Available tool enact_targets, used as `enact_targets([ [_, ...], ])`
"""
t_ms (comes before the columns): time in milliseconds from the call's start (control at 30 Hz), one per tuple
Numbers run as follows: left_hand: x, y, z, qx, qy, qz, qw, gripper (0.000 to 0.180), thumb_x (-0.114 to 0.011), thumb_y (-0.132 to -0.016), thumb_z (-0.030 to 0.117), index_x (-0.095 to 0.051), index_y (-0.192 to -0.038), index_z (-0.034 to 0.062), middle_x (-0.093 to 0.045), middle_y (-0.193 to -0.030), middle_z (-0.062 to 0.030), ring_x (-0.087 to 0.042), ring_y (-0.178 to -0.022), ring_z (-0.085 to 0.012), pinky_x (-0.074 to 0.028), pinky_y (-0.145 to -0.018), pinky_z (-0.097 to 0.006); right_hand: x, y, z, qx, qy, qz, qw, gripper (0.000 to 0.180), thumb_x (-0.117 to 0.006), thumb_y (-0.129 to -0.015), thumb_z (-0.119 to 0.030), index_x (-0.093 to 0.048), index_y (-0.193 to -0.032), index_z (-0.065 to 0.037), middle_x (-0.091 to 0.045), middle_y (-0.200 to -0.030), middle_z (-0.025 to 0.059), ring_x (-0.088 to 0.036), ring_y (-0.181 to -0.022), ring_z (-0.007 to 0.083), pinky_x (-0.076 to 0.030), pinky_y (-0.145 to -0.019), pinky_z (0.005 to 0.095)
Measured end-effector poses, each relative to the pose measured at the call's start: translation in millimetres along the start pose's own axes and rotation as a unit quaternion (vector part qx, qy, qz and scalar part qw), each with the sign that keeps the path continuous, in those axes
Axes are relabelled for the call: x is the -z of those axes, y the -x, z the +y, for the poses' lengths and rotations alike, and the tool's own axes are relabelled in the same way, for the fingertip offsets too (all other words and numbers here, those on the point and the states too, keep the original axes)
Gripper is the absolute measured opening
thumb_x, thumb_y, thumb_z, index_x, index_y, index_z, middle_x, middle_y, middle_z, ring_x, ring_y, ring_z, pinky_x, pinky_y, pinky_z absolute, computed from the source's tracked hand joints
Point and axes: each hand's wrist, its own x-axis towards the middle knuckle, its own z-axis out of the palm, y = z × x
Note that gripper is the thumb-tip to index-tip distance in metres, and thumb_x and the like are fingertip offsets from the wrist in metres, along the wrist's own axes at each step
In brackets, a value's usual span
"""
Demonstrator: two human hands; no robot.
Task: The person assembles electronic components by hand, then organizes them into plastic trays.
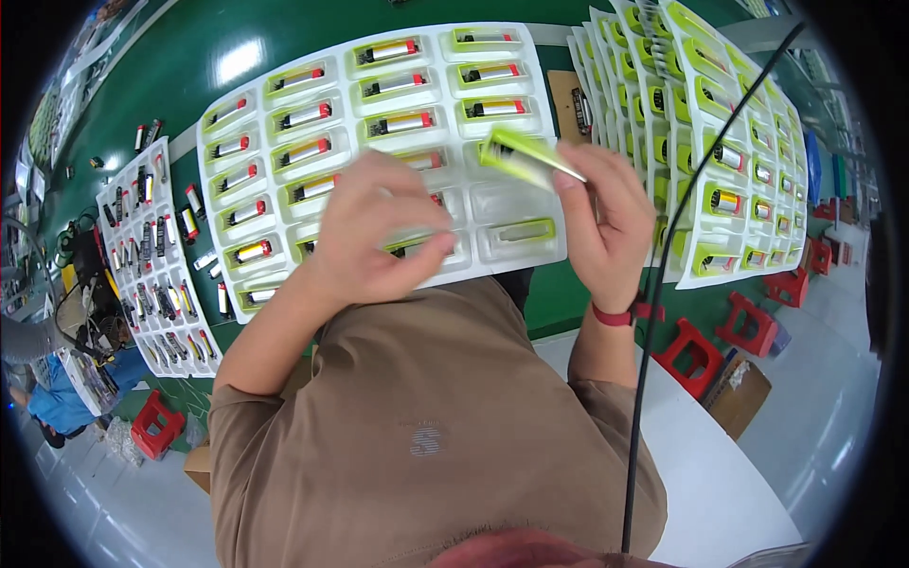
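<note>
The right hand (606, 213) pinches a green-edged case (516, 156) by its right end, apparently to leave most of it uncovered. The case is above the right side of a white tray (558, 227), whose compartments seem meant to keep cylinders (390, 52) apart. The left hand (383, 227), blurred, hovers over the tray's near middle, fingers curled; I cannot tell whether it holds anything.

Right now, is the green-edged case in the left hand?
No, the right hand holds the green-edged case by one end, apart from the left hand.
</note>
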Motion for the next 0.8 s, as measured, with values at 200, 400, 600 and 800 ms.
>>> enact_targets([
  [200, -62, 14, -1, -0.051, -0.126, -0.279, 0.951, 0.021, -0.077, -0.075, 0.012, -0.069, -0.094, 0.0121, -0.059, -0.091, -0.0035, -0.059, -0.088, -0.0209, -0.046, -0.074, -0.033, -3, 19, 25, -0.062, 0.07, -0.186, 0.978, 0.02, -0.063, -0.089, 0.0, -0.069, -0.108, -0.001, -0.064, -0.097, 0.0168, -0.066, -0.085, 0.0358, -0.053, -0.077, 0.0409],
  [400, -76, 23, -2, -0.025, -0.256, -0.268, 0.929, 0.012, -0.069, -0.078, 0.015, -0.062, -0.086, 0.0099, -0.056, -0.095, -0.0055, -0.057, -0.094, -0.0214, -0.046, -0.077, -0.035, -13, -13, 19, -0.03, 0.157, -0.208, 0.965, 0.02, -0.062, -0.087, 0.0, -0.068, -0.106, -0.002, -0.059, -0.101, 0.0165, -0.065, -0.09, 0.037, -0.053, -0.077, 0.0431],
  [600, -19, 19, 16, 0.11, -0.013, -0.193, 0.975, 0.019, -0.071, -0.081, 0.007, -0.057, -0.095, 0.0052, -0.059, -0.1, -0.0088, -0.06, -0.092, -0.0254, -0.05, -0.079, -0.036, -89, -170, 42, 0.157, 0.135, -0.131, 0.97, 0.028, -0.059, -0.088, -0.004, -0.068, -0.115, -0.001, -0.07, -0.096, 0.0182, -0.067, -0.082, 0.0344, -0.053, -0.075, 0.0391],
  [800, 47, 30, 5, 0.378, 0.293, 0.017, 0.878, 0.013, -0.056, -0.098, 0.003, -0.053, -0.11, 0.0061, -0.061, -0.095, -0.0019, -0.062, -0.085, -0.0099, -0.049, -0.071, -0.026, -183, -245, 143, 0.165, 0.371, -0.161, 0.899, 0.035, -0.058, -0.088, -0.005, -0.073, -0.117, -0.017, -0.072, -0.114, 0.0114, -0.066, -0.107, 0.0343, -0.055, -0.091, 0.0471],
])
